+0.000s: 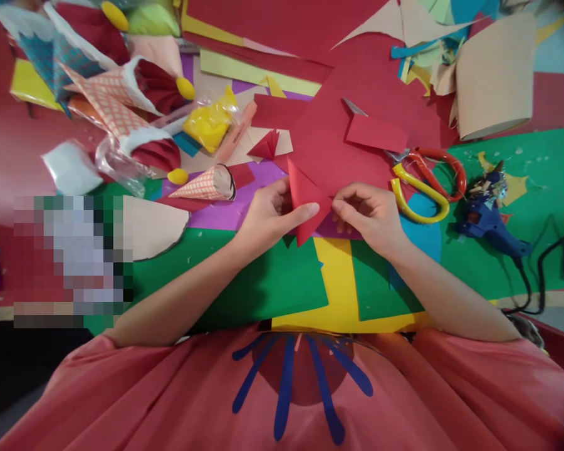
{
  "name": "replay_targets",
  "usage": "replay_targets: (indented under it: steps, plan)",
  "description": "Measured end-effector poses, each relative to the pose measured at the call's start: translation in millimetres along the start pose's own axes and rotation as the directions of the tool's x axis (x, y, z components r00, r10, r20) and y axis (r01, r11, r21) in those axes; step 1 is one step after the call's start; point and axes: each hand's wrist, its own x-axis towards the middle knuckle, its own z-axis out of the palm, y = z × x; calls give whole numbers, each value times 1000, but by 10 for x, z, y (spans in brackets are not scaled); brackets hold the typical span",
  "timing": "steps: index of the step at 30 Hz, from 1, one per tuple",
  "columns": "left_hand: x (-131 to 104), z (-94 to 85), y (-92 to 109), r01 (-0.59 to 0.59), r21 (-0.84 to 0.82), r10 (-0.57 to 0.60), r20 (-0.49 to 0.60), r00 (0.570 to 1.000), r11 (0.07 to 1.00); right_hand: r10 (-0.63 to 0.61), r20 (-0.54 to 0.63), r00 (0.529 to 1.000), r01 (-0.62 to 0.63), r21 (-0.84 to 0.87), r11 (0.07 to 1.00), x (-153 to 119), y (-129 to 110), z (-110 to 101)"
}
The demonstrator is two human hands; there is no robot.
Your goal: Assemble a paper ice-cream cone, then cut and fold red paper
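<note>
My left hand [276,216] is closed on a folded piece of red paper [306,197], its thumb lying over the front face. The fold makes a pointed, triangle-like shape. At the paper's right corner, my right hand [364,216] pinches with thumb and forefinger together. A small pleated red paper piece [266,145] lies just beyond my left hand. To the left of that hand rests a small checked paper cone [207,185]. Scissors with red and yellow handles [423,175] lie to the right of my right hand, their blades partly under a red paper strip [376,131].
A blue glue gun [491,219] with a black cord sits on green sheet [549,188] at right. Larger checked cones [108,94] and a yellow plastic-wrapped bundle [211,122] lie at the back left. A beige paper cylinder [496,78] and scraps stand back right.
</note>
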Motion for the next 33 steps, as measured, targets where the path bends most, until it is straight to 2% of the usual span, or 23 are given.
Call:
replay_targets:
  steps: [4,12,24,33]
  plan:
    - [6,-22,14,31,-23,-31,10,999,999,26,-47,999,-24,41,999,12,-23,-4]
    - [14,-48,45,56,74,-53,-36,998,996,49,-68,996,-47,30,998,11,-30,-16]
    - [46,-53,74,21,105,-7,-129,992,994,37,-106,994,-36,14,999,47,-42,-50]
    - [49,-77,66,32,83,-24,-92,995,996,31,-144,989,-31,0,1000,58,-42,-60]
